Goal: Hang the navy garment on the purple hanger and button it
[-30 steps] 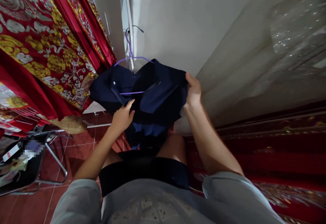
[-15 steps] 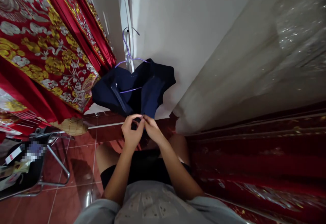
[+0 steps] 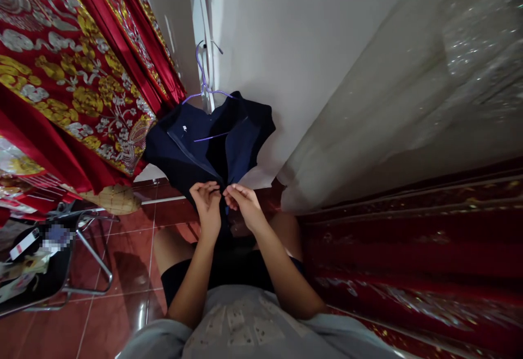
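Note:
A dark navy garment point(image 3: 245, 149), open down the front, hangs on a purple hanger point(image 3: 202, 84) before me. Its exact kind is unclear. My left hand point(image 3: 207, 206) is closed in a pinch on the left front edge, low on the opening. Just beside it, my right hand point(image 3: 246, 204) pinches the opposite front edge between thumb and fingers. A small gap separates the two hands. Whatever small fastening may lie at the fingertips is too small to make out. The garment's lower part drops between my hands toward my lap.
Red cloth with gold and silver embroidery point(image 3: 85, 97) hangs at the left. Below it stands a folding chair point(image 3: 96, 261) with things on its seat. A white wall point(image 3: 302, 37) rises ahead; plastic-like sheeting point(image 3: 392, 86) and dark red fabric point(image 3: 408, 255) line the right.
My hands were together at the fingertips and have drawn slightly apart. The garment's left front panel now lies straighter and flatter, and the garment has shifted a little left.

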Available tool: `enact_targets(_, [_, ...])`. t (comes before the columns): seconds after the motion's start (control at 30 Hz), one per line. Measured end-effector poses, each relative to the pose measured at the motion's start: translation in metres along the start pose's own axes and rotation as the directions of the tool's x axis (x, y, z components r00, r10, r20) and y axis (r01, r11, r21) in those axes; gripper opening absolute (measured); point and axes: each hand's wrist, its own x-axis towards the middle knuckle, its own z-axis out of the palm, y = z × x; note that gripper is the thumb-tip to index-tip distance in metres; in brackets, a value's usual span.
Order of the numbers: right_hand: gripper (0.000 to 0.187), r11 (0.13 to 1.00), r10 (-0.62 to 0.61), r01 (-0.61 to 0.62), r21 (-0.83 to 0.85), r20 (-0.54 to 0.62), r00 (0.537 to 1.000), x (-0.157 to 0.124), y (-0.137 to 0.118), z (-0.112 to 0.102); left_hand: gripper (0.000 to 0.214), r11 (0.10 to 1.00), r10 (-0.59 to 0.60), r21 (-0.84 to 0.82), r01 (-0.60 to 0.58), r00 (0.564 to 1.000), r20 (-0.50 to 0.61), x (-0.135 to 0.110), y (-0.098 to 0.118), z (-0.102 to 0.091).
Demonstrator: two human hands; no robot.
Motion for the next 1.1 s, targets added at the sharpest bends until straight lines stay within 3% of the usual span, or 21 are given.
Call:
enact_targets(0.07, [0.043, 1.000, 0.011, -0.011, -0.013, 0.002, 1.000, 0.000, -0.002, -0.004, 0.034, 0.994, -0.077, 0.088, 0.067, 0.991, 0.113, -0.003, -0.012, -0.004])
enact_targets(0.13, [0.042, 0.999, 0.025, -0.024, -0.037, 0.012, 1.000, -0.001, -0.003, -0.007, 0.035, 0.983, -0.094, 0.177, 0.058, 0.975, 0.201, -0.005, -0.018, -0.007])
enact_targets(0.33, [0.040, 0.985, -0.007, 0.023, -0.174, 0.092, 0.996, 0.008, -0.025, -0.011, 0.014, 0.931, 0.008, 0.357, -0.074, 0.983, 0.184, -0.004, -0.014, -0.003])
enact_targets(0.4, [0.039, 0.972, -0.077, 0.095, -0.216, 0.089, 0.993, 0.028, -0.049, -0.010, 0.006, 0.922, 0.055, 0.372, -0.104, 0.989, 0.138, -0.004, -0.017, -0.002])
enact_targets(0.5, [0.035, 0.959, -0.200, 0.208, -0.192, 0.061, 0.978, 0.070, -0.103, -0.001, 0.013, 0.906, 0.083, 0.405, -0.124, 0.990, 0.117, -0.005, -0.028, 0.001])
enact_targets(0.63, [0.032, 0.946, -0.309, 0.316, -0.067, 0.101, 0.946, 0.109, -0.169, 0.016, 0.013, 0.865, 0.111, 0.449, -0.224, 0.958, 0.265, 0.008, -0.032, 0.004])
enact_targets(0.73, [0.038, 0.924, -0.373, 0.381, -0.043, 0.125, 0.919, 0.108, -0.181, 0.021, 0.013, 0.850, 0.119, 0.428, -0.306, 0.904, 0.411, 0.040, -0.010, 0.006])
enact_targets(0.83, [0.040, 0.915, -0.382, 0.395, -0.086, 0.133, 0.914, 0.094, -0.172, 0.019, 0.038, 0.845, 0.219, 0.347, -0.406, 0.857, 0.467, 0.085, 0.033, 0.013])
enact_targets(0.93, [0.038, 0.902, -0.382, 0.408, -0.143, 0.180, 0.907, 0.083, -0.166, 0.016, 0.039, 0.734, 0.410, 0.353, -0.580, 0.793, 0.450, 0.127, 0.079, 0.025])
enact_targets(1.03, [0.039, 0.868, -0.420, 0.459, -0.188, 0.216, 0.882, 0.080, -0.167, 0.017, 0.025, 0.604, 0.455, 0.403, -0.688, 0.712, 0.534, 0.151, 0.111, 0.040])
enact_targets(1.1, [0.039, 0.833, -0.455, 0.497, -0.244, 0.210, 0.865, 0.084, -0.161, 0.019, 0.028, 0.535, 0.455, 0.422, -0.732, 0.671, 0.586, 0.155, 0.121, 0.047])
